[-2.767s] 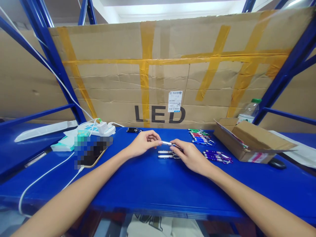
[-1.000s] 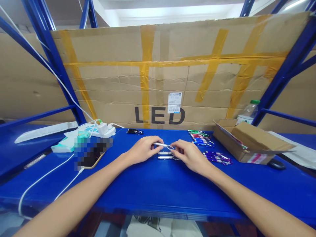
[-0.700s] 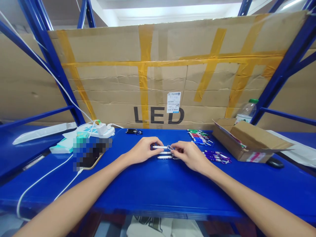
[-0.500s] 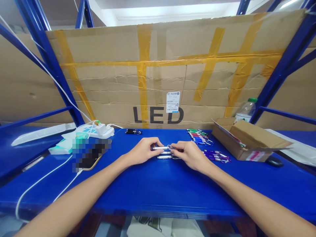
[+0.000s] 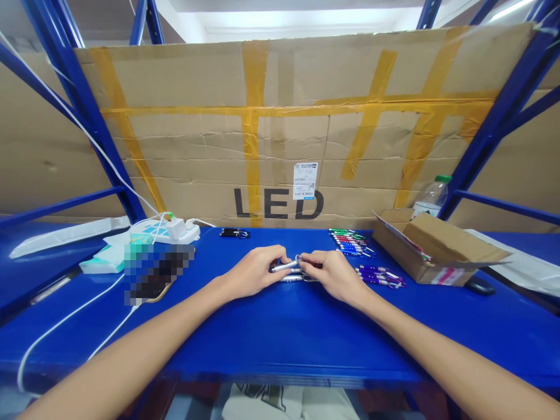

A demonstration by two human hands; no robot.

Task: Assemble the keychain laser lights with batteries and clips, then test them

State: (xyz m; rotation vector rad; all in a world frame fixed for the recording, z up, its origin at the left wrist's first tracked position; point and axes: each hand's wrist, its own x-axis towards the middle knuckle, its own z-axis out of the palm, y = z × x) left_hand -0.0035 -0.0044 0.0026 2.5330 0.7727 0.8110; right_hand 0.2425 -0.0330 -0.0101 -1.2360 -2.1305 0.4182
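Well left of the open brown cardboard box (image 5: 405,254), the left hand (image 5: 251,272) pinches a slim silver metal cylinder (image 5: 285,266); the right hand's (image 5: 335,272) fingers are closed at its wire loop (image 5: 298,258). Shiny purple cylinders (image 5: 371,276) lie nearer the box on the blue table (image 5: 289,332).

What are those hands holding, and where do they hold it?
A silver pen-shaped thing: the left hand holds its barrel, and the right hand pinches near the metal loop at its end.
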